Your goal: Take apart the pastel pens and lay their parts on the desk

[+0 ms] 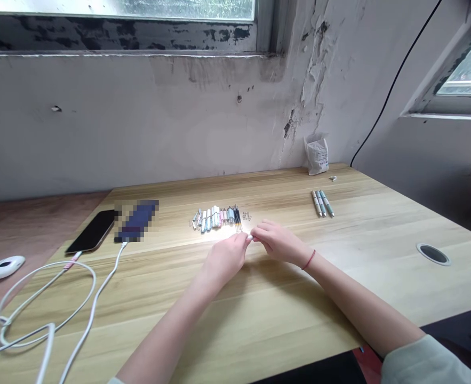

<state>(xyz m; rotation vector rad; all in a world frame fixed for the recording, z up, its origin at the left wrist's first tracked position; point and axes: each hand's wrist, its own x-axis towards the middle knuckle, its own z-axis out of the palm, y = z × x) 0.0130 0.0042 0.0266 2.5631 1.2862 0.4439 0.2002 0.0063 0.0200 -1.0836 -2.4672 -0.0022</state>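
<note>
My left hand (pixel 228 257) and my right hand (pixel 278 241) meet near the middle of the table. Both have closed fingers on a small white piece (pixel 250 237), mostly hidden between the fingertips. Just beyond them lies a row of pen parts: white and light blue barrels (pixel 211 218), pink and blue grip pieces (pixel 224 216), dark refills (pixel 237 217) and small springs (pixel 247 216). Clear and grey small parts (pixel 196 220) lie at the row's left end. Several whole pens (pixel 322 204) lie side by side farther right.
On the left are a black phone (pixel 93 232), a blurred dark blue device (pixel 138 220), white cables (pixel 93 304) and a white oval device (pixel 5 268). A white packet (pixel 317 155) stands by the wall. A round cable hole (pixel 433 254) is at the right of the table (pixel 299 325).
</note>
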